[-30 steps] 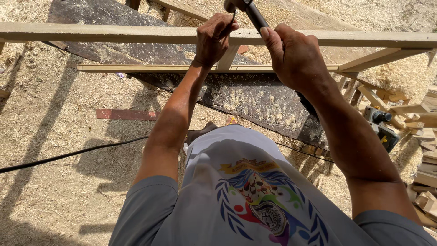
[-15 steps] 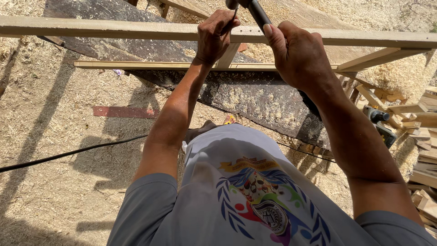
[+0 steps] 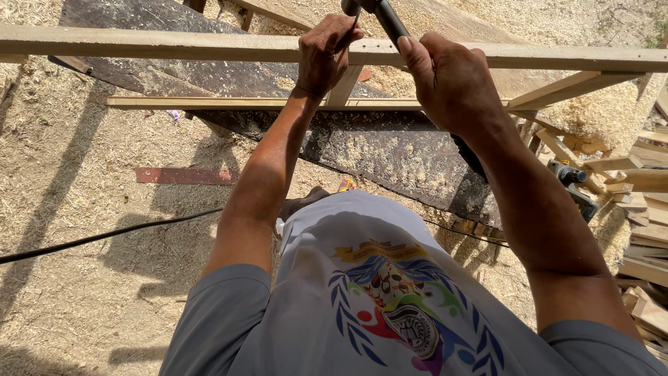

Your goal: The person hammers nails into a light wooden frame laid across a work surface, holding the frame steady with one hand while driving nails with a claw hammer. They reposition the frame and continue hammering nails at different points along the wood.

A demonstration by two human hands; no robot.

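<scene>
Right hand (image 3: 452, 80) is wrapped tight around a black hammer handle (image 3: 390, 19), left hand (image 3: 327, 52) pinching something tiny against the pale rough-sawn wooden rail (image 3: 174, 47), sawdust-covered ground (image 3: 83, 209) below both.

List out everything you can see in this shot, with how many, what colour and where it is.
long pale wooden rail: one, light tan, running across the top
lower thin wooden slat: one, pale, below and parallel to the rail
black-handled hammer: one, dark handle, head cut off at the top edge
dark weathered board: one, dark brown, dusted with sawdust, lying under the frame
red flat strip: one, dull red, on the sawdust ground at left
black cable: one, across the ground at left
stacked wood offcuts: several, pale, right edge
power tool: one, dark, by the offcuts
left hand: gripping the rail
right hand: closed round the hammer handle
</scene>
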